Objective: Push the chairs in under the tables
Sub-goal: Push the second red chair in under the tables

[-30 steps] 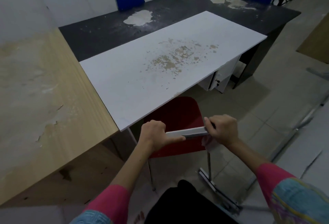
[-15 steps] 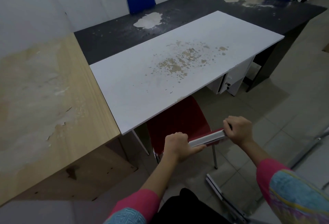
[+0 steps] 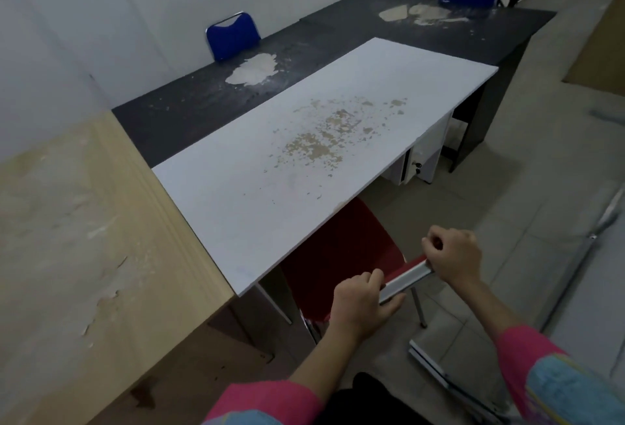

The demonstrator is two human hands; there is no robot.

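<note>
Both hands keep their grip on the pale top rail of the red chair point(image 3: 341, 262): the left hand point(image 3: 358, 303) is curled round the rail's near end and the right hand point(image 3: 453, 255) round its far end. The chair sits at the near edge of the white tabletop point(image 3: 270, 167), its seat partly under it, about as it was half a second ago and further in than a second ago. Two blue chairs point(image 3: 233, 35) stand behind the black tabletop point(image 3: 203, 100), and a tan tabletop point(image 3: 67, 238) lies to the left.
</note>
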